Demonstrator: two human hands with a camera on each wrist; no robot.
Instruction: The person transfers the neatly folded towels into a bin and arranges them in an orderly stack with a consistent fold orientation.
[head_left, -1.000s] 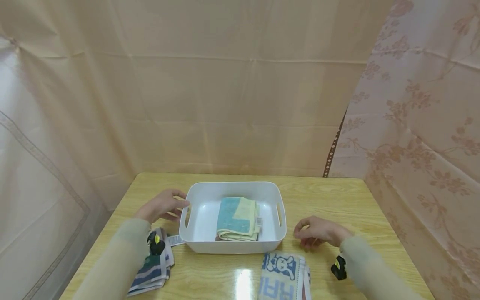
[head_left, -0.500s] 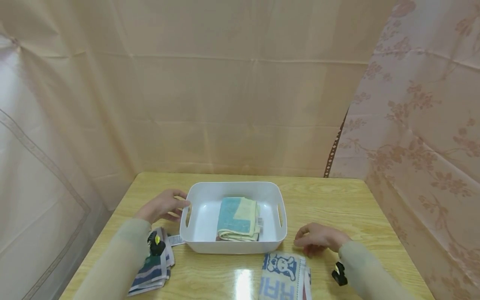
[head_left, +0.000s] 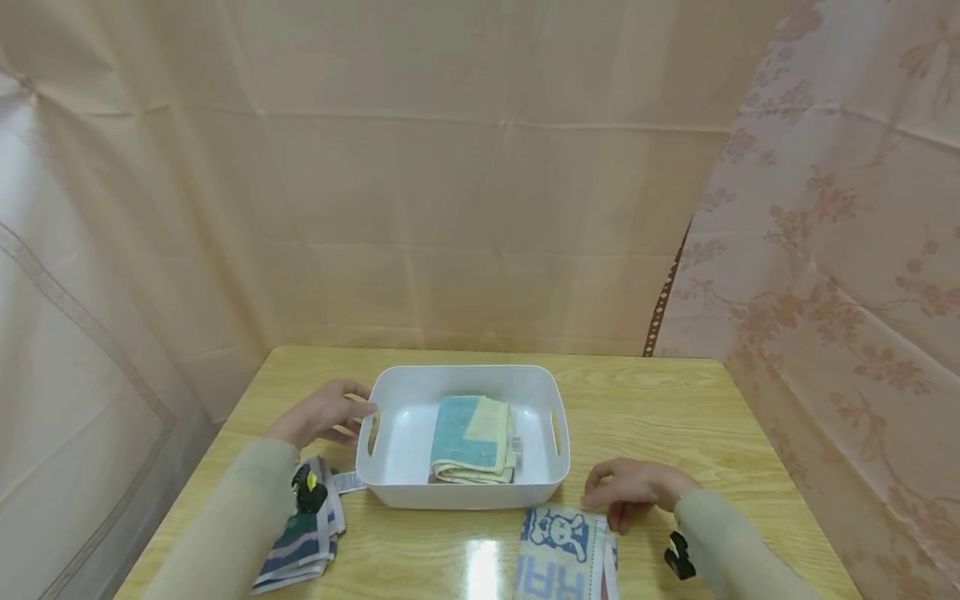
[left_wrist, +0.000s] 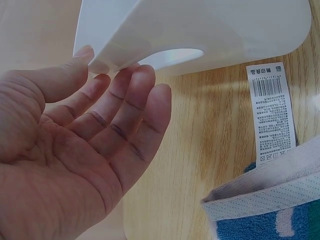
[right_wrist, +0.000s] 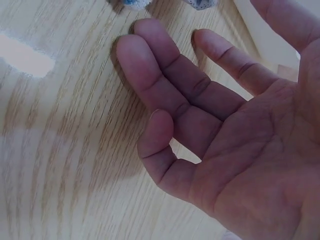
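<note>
The right hand (head_left: pixel 633 490) hangs with fingers loose and nothing in them, its fingertips (right_wrist: pixel 145 40) just over the wood at the far right corner of the bear-print towel (head_left: pixel 564 552) — the towel lies toward the person and leftward, long axis running near to far. The left hand (head_left: pixel 322 412), open, rests its fingers on the white basket (head_left: pixel 465 498) by its left handle

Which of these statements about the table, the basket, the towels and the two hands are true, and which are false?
1. A folded towel lies inside the white basket. True.
2. The left hand grips the striped towel. False: its straight fingers touch the basket's left end.
3. The right hand is beside the bear towel. True.
4. The basket is turned upside down. False: it stands open side up on the table.
</note>
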